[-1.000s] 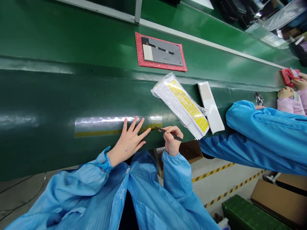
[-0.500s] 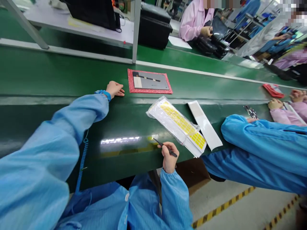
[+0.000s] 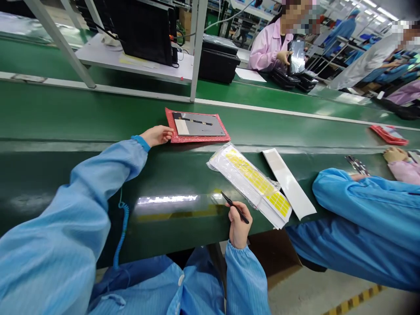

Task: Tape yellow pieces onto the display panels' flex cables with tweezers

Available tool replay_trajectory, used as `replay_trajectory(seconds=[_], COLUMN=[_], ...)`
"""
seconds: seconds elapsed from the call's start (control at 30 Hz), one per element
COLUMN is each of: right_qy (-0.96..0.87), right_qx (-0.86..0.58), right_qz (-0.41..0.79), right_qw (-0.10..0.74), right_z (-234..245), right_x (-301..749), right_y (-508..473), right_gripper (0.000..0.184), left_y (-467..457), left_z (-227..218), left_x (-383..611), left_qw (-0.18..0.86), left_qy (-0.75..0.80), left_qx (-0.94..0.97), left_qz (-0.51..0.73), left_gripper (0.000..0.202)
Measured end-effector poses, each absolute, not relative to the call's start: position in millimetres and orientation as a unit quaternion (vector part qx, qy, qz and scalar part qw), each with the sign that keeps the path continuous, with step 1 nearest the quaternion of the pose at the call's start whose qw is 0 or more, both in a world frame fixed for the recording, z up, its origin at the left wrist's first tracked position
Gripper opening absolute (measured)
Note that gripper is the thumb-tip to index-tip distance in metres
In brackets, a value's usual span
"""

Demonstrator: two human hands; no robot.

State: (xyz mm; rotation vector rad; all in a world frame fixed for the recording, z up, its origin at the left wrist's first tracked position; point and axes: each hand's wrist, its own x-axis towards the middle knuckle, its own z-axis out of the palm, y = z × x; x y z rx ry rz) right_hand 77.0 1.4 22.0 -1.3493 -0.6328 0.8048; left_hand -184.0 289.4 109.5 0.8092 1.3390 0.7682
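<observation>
My left hand (image 3: 159, 135) reaches across the green bench with its fingers closed on the left edge of a red bubble-wrap sheet (image 3: 197, 139). On that sheet lies a flat grey screen panel (image 3: 210, 127) with a dark strip across its back. My right hand (image 3: 240, 223) holds a pair of black tweezers (image 3: 236, 209), their tips pointing up and left over the bench. Beside them lies a clear plastic bag (image 3: 215, 164) around white sheets of yellow labels (image 3: 254, 175).
A white strip (image 3: 288, 183) lies right of the labels. A co-worker's blue sleeve (image 3: 364, 188) rests on the bench further right, near another red packet (image 3: 390, 134). A metal frame post (image 3: 198, 52) stands behind the panel. A blue coiled cord (image 3: 123, 236) hangs by my left arm.
My left hand has met the red bubble-wrap sheet, and the sheet with the panel has shifted left towards me. My right hand still holds the tweezers. The camera view has tilted up somewhat.
</observation>
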Motion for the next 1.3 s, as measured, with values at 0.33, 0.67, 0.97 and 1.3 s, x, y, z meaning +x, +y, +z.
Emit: replay_trajectory(seconds=[0.33,0.67,0.97,1.3], right_qy=[-0.263,-0.333,-0.389,-0.405], right_qx=[-0.549,-0.538,-0.597,-0.636], right_qz=[0.375,0.411,0.416,0.362], right_qw=[0.699,0.656,0.565,0.549], right_z=[37.2,71.1,48.2,29.1], right_x=[76.0,26.2,-9.2,-40.6], right_y=[3.1,-22.8,-17.5,-25.3], right_gripper=[0.019,0.016,0.017,0.013], left_y=[58.4,-11.9,-31.6,-25.7], left_z=[106.9,58.4,45.6,25.7], left_x=[-208.3,-120.9,-180.0,-196.6], left_qw=[0.809,0.819,0.462,0.138], left_qy=[0.475,0.395,0.488,0.565], left_qx=[0.208,0.291,0.645,0.719], left_qz=[0.279,0.298,0.363,0.38], left_gripper=[0.034,0.059,0.021,0.02])
